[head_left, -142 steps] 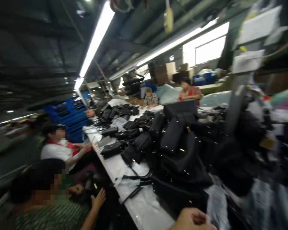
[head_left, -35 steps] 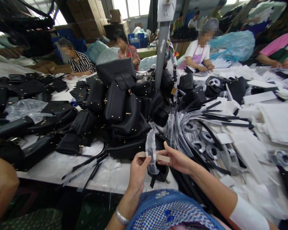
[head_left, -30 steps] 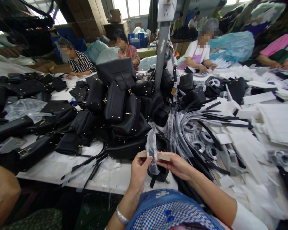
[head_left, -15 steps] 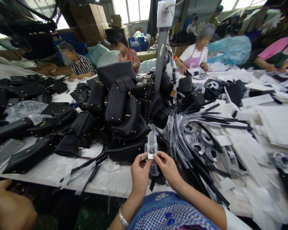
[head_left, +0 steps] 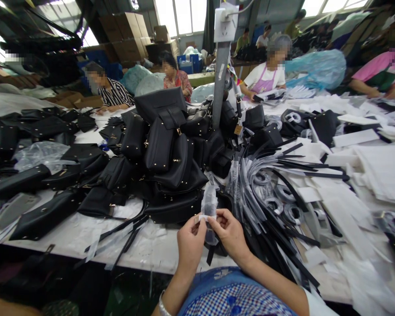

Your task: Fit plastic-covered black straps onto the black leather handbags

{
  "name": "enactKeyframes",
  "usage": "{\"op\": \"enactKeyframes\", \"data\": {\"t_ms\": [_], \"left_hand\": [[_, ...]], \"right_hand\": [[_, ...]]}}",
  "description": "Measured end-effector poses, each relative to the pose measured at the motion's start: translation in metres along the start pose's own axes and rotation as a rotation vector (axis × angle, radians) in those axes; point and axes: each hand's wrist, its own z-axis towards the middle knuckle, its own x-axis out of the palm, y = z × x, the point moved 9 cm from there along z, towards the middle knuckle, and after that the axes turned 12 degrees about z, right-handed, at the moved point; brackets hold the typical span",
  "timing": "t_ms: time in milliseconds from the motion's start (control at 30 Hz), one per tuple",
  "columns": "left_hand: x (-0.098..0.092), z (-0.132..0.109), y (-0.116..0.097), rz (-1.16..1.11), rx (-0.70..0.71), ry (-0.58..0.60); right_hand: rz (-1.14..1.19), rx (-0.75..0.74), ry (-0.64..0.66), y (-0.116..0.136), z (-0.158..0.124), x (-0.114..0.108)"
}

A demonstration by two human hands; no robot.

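Both my hands are closed, fingertips pinching at the same spot near the table's front edge. Between them is a dark strap [head_left: 210, 201] covered in clear plastic film. A small white strip [head_left: 204, 217] lies across this wrapped strap. My left hand [head_left: 189, 241] grips the strip's left end with thumb and fingers. My right hand [head_left: 231, 235] presses thumb and fingers on the strap's right side, beside the strip. The strap's lower end hangs below my fingers, with a black tip [head_left: 210, 254]. Its back side is hidden.
Black handbags [head_left: 171, 153] with gold studs are piled ahead of my hands. Plastic-wrapped straps [head_left: 250, 193] fan out on the right, near white foam sheets [head_left: 382, 171]. A grey post [head_left: 221, 83] rises behind the bags. Co-workers sit across the white table [head_left: 131, 254].
The white strip looks narrower and closer around the strap, and my hands have shifted slightly left and down. Another person's hand at bottom left has mostly left the view.
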Motion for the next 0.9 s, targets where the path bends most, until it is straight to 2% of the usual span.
{"op": "enactKeyframes", "data": {"t_ms": [133, 267, 333, 433, 567, 633, 733, 833, 900], "left_hand": [[-0.009, 0.002, 0.0, 0.162, 0.073, -0.04], [-0.018, -0.002, -0.009, 0.362, 0.21, -0.147], [-0.013, -0.006, -0.014, 0.486, 0.281, -0.148], [0.004, -0.013, -0.019, 0.762, 0.409, -0.122], [0.023, -0.02, -0.017, 0.98, 0.503, -0.12], [0.026, -0.021, -0.014, 0.95, 0.507, -0.086], [0.021, -0.017, -0.01, 0.759, 0.437, 0.019], [0.012, -0.006, -0.001, 0.453, 0.259, 0.158], [0.013, 0.003, 0.008, 0.27, 0.108, 0.255]], "right_hand": [[0.186, 0.076, 0.097, 0.0, -0.006, 0.012], [0.209, 0.078, 0.07, 0.0, -0.009, 0.015], [0.201, 0.054, 0.038, 0.001, -0.008, 0.015], [0.216, 0.037, -0.003, 0.002, -0.008, 0.013], [0.26, 0.043, 0.017, 0.001, -0.008, 0.015], [0.262, 0.033, 0.014, 0.001, -0.006, 0.014], [0.262, 0.045, -0.022, 0.001, -0.003, 0.006], [0.34, 0.143, 0.032, -0.004, -0.003, 0.004], [0.381, 0.191, 0.097, -0.006, -0.004, 0.005]]}}
